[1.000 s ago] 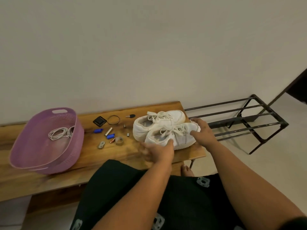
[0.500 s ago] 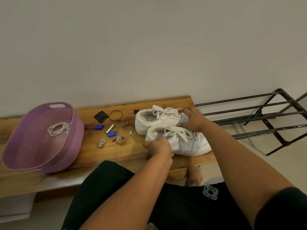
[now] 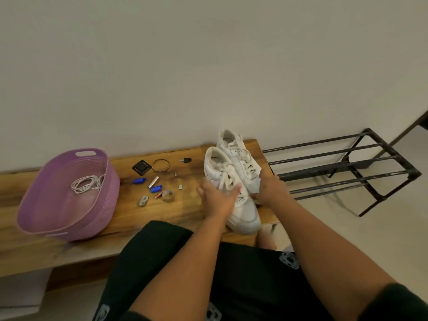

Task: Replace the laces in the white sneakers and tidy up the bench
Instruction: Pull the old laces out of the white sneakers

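Two white sneakers stand side by side at the right end of the wooden bench point(image 3: 180, 212), heels toward the wall and toes toward me. My left hand point(image 3: 216, 198) grips the left sneaker point(image 3: 245, 220) at its middle, thumb across the laces. My right hand point(image 3: 269, 189) grips the toe end of the right sneaker point(image 3: 238, 156). Both shoes are laced. A coil of white laces point(image 3: 85, 184) lies in the purple basket point(image 3: 46, 216) at the left.
Small items lie scattered mid-bench: a black square piece point(image 3: 141, 167), a bracelet ring point(image 3: 161, 165), a key point(image 3: 185, 160), blue clips point(image 3: 155, 188), a silver cylinder point(image 3: 153, 181), a tape roll point(image 3: 168, 195). A black metal shoe rack point(image 3: 347, 163) stands to the right.
Both hands have turned the sneakers from lying crosswise to pointing toes toward me. My right hand moved from the far shoe's top to its toe end.
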